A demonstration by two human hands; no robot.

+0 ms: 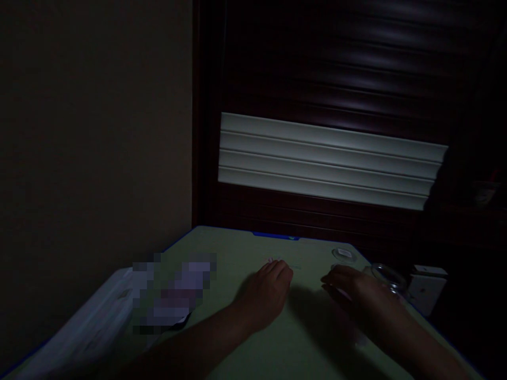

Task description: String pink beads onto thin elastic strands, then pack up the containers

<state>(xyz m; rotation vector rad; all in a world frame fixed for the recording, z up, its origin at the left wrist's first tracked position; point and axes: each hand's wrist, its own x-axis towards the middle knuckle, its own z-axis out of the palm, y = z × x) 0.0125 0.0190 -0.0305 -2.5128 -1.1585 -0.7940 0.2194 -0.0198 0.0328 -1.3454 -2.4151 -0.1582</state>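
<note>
In the dim light my left hand (273, 287) rests low over the middle of the table, its fingers curled together. A small pale pinkish bit (273, 259) shows just beyond its knuckles; what the fingers hold is hidden. My right hand (356, 290) is closed too, its fingers bent towards the thumb, and whatever is in them is too dark to make out. Beneath that hand lies a faint pinkish, see-through item (348, 327), mostly covered by the hand and its shadow. A clear round jar (388, 275) stands behind the right wrist, and a flat round lid (344, 255) lies beyond the fingers.
The pale table (233, 248) has a blue edge. On the left lie a clear plastic bag (91, 316) and a blurred-out flat object (178, 295). A white box (428, 287) is past the right edge. A wall (95, 132) and a slatted dark panel (336, 68) surround the table.
</note>
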